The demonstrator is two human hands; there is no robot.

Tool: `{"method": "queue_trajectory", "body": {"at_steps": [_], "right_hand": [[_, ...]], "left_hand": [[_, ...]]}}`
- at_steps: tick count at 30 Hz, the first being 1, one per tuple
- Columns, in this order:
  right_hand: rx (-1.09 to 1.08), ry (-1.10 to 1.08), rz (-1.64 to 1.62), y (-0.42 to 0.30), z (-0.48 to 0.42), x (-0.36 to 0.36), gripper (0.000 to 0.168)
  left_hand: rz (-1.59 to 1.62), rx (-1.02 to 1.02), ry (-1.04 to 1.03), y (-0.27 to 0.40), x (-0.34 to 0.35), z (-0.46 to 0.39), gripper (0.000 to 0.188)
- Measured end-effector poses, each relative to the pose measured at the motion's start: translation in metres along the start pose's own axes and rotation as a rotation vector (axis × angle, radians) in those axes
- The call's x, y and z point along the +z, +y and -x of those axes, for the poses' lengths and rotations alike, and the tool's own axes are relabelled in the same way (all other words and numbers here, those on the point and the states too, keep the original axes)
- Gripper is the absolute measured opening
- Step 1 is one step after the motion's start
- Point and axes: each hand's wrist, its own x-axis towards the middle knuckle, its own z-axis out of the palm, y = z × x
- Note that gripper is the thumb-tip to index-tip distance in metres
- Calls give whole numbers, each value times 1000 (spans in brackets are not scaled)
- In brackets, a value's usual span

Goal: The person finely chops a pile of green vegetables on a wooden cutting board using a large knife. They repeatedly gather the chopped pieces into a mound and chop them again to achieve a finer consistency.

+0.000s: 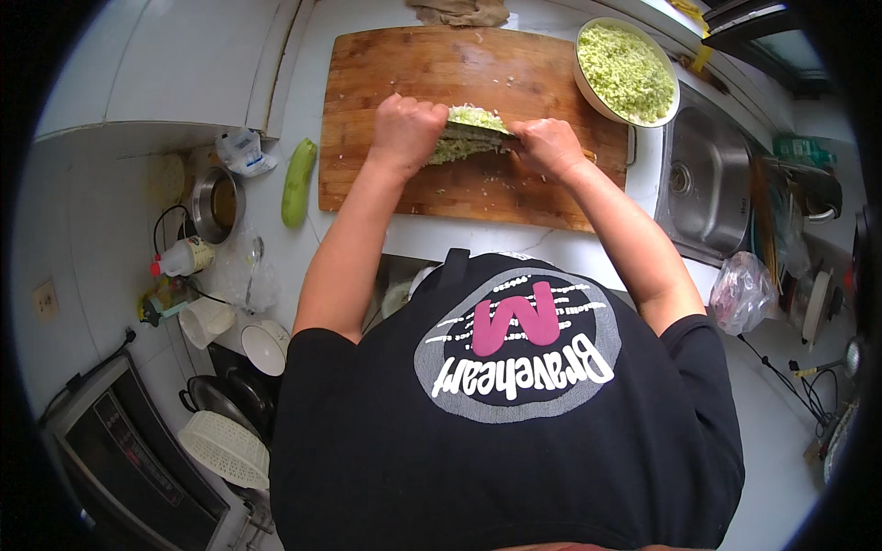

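Note:
A kitchen knife's dark blade [477, 128] spans the gap between my two hands, over a wooden cutting board [455, 65]. My right hand [549, 146] grips the knife at its handle end, and a wooden tip shows past the wrist. At the other end of the blade, my left hand [411, 131] is closed in a fist on it; its fingertips are hidden. Finely chopped pale green vegetable [474, 116] lies on both sides of the blade, with small bits scattered around. A white bowl [586, 93] heaped with similar chopped vegetable [626, 69] stands at the board's far right corner.
A whole zucchini [298, 182] lies left of the board. The steel sink [710, 179] is on the right. Behind the board is a folded brown cloth [458, 12]. A metal basin [218, 204], a white bottle [182, 257] and a white bowl [265, 348] crowd the left counter.

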Motion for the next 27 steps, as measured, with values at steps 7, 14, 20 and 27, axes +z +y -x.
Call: {"method": "queue_trajectory", "body": {"at_steps": [7,14,20,27], "right_hand": [[96,-176,115,-54,-27,-50,14],[73,-35,-84,-1,2,-8,13],[178,-200,54,-33,-25,-32,19],[117,-108,-58,-5,-11,-21,21]], "left_hand": [[272,-180,-63,-37,18,13,16],[-69,67,-74,1,-5,-20,14],[162,-91,-107,-35,19,-12,13],[31,22,-46,-20,6,-30,9]]}}
